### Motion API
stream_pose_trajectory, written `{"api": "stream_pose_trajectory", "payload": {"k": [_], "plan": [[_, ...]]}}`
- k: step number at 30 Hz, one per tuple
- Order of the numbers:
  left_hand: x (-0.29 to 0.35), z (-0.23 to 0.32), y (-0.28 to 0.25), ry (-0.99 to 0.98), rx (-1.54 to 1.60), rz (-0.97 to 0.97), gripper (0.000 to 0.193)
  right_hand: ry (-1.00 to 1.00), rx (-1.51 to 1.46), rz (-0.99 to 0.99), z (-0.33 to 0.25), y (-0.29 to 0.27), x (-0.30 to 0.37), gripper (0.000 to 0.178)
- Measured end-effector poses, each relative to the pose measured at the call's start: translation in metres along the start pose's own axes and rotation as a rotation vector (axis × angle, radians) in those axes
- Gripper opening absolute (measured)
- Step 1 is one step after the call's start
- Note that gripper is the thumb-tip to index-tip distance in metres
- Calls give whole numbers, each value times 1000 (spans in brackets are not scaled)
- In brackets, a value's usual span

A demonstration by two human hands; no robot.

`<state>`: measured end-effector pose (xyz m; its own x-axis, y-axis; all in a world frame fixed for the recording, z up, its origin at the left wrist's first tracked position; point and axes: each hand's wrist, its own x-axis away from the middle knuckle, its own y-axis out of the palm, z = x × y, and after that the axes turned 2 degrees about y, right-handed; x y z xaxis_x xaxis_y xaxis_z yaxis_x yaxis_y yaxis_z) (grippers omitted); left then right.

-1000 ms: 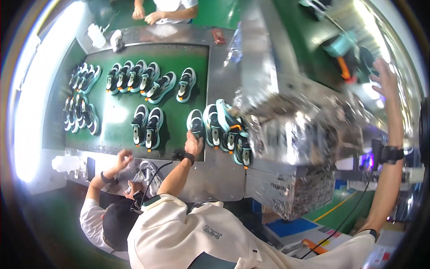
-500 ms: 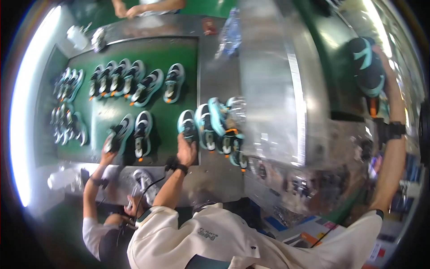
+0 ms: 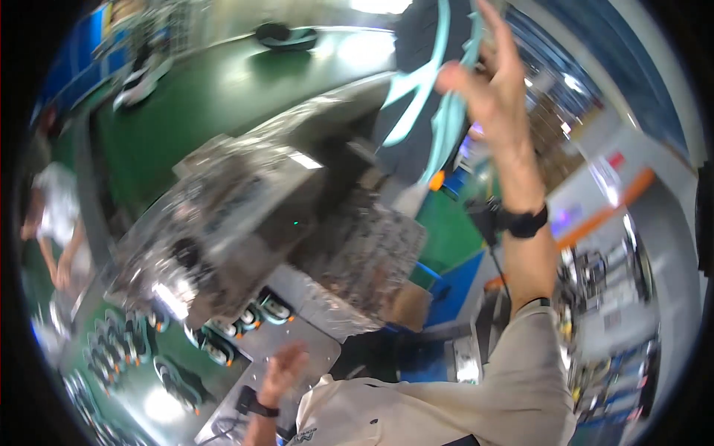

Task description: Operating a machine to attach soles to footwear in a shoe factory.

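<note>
Right hand (image 3: 483, 82): raised high, fingers closed on a black-and-mint shoe (image 3: 428, 67).
Left hand (image 3: 281, 372): open, empty, over the metal surface (image 3: 297, 346).
Surface: green belt (image 3: 141, 405) carrying shoes (image 3: 175, 383).
Room: foil-wrapped machine (image 3: 245, 223), factory floor.

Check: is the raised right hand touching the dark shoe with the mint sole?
Touching. The head view shows the right hand raised, fingers wrapped over the mint sole edge of the shoe, with no gap between them.

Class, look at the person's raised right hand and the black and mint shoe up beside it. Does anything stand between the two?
Nothing visible does. The right hand is already on the shoe, with its fingers lying against the mint edge, well above the foil-wrapped machine.
</note>
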<state>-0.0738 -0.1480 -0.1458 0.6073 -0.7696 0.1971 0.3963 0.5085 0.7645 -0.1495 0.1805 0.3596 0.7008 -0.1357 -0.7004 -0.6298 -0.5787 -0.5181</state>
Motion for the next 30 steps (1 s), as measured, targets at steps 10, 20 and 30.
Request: {"api": "stream_pose_trajectory", "payload": {"k": [10,20,30], "plan": [[-64,-18,305,324,-299,-784,94,189,557,70,-55,-104,276,101],[1,-190,419,-385,-400,-971,43,656,534,843,-112,-233,555,71],[116,-344,546,-573,-883,-1515,80,693,-318,1866,-149,-259,814,56]]}}
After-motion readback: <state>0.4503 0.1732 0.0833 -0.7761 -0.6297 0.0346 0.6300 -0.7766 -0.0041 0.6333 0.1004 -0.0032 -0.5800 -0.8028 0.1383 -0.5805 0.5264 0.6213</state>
